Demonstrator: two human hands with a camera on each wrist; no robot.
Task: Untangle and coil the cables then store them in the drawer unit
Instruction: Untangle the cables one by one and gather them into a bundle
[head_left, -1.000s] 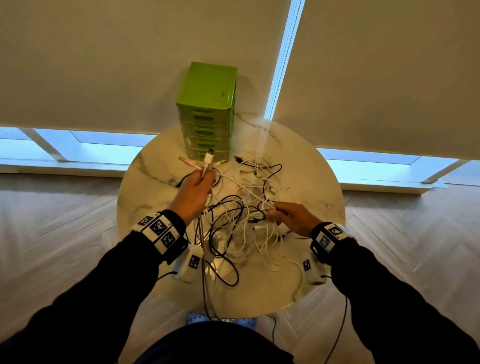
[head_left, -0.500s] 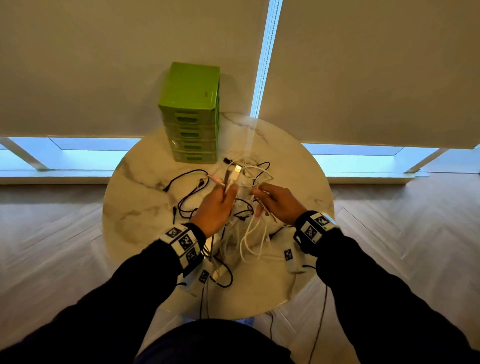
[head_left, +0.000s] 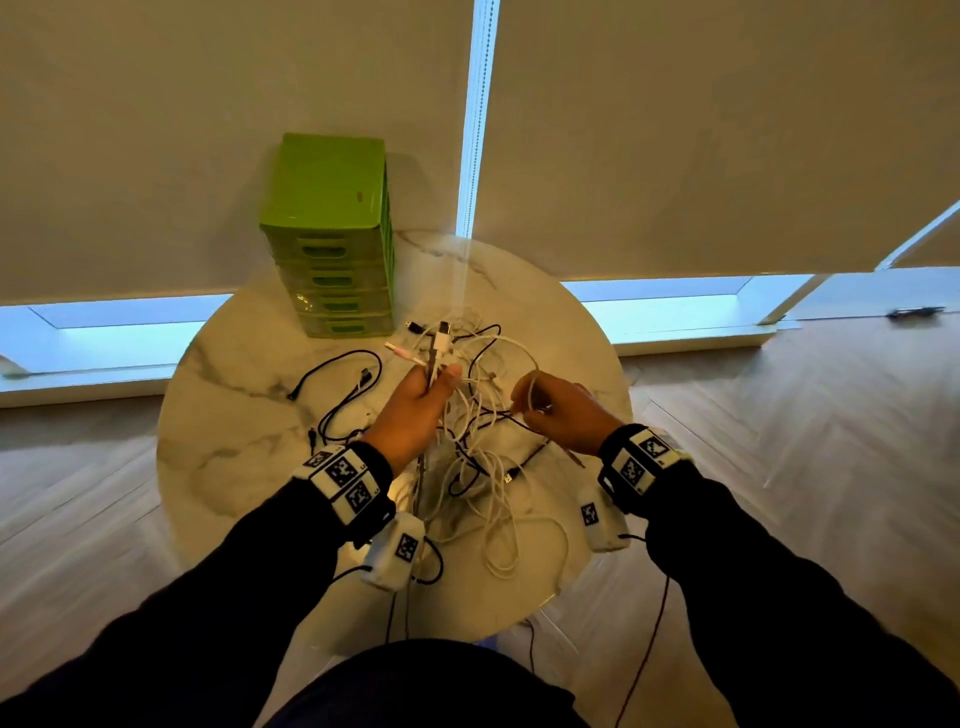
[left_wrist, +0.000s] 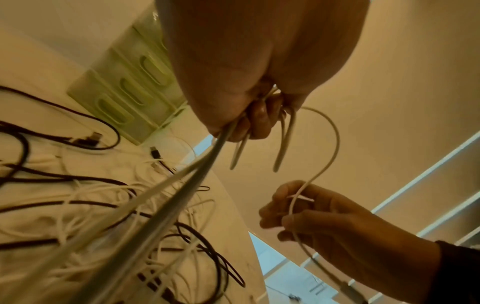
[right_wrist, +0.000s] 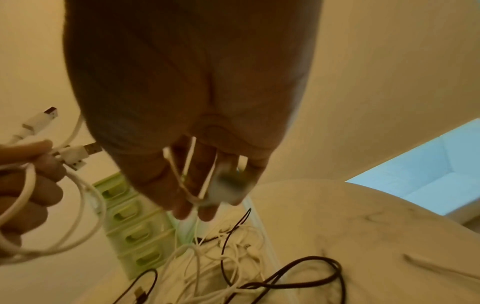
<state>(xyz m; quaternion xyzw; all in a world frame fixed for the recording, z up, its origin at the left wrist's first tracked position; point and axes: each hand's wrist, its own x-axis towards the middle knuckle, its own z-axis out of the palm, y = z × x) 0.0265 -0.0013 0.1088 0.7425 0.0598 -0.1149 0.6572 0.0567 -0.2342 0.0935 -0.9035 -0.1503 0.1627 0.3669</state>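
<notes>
A tangle of white and black cables (head_left: 478, 467) lies on the round marble table (head_left: 234, 415). My left hand (head_left: 415, 405) is raised above it and grips a bunch of white cables, with USB plugs (head_left: 441, 343) sticking out past the thumb. In the left wrist view the bunch (left_wrist: 182, 197) runs taut down from that fist (left_wrist: 249, 115). My right hand (head_left: 556, 410) pinches a white cable (left_wrist: 327, 144) that loops across from the left hand. The green drawer unit (head_left: 332, 239) stands at the table's far left, all drawers shut.
Black cables (head_left: 337, 384) lie loose on the table left of the hands. Roller blinds and a low window strip are behind the table. Wood floor surrounds it. My own wrist-camera leads (head_left: 649, 649) hang off the near table edge.
My left hand moved right and lifted its cable bunch higher. The right hand rose off the pile and now pinches a white cable beside the left hand.
</notes>
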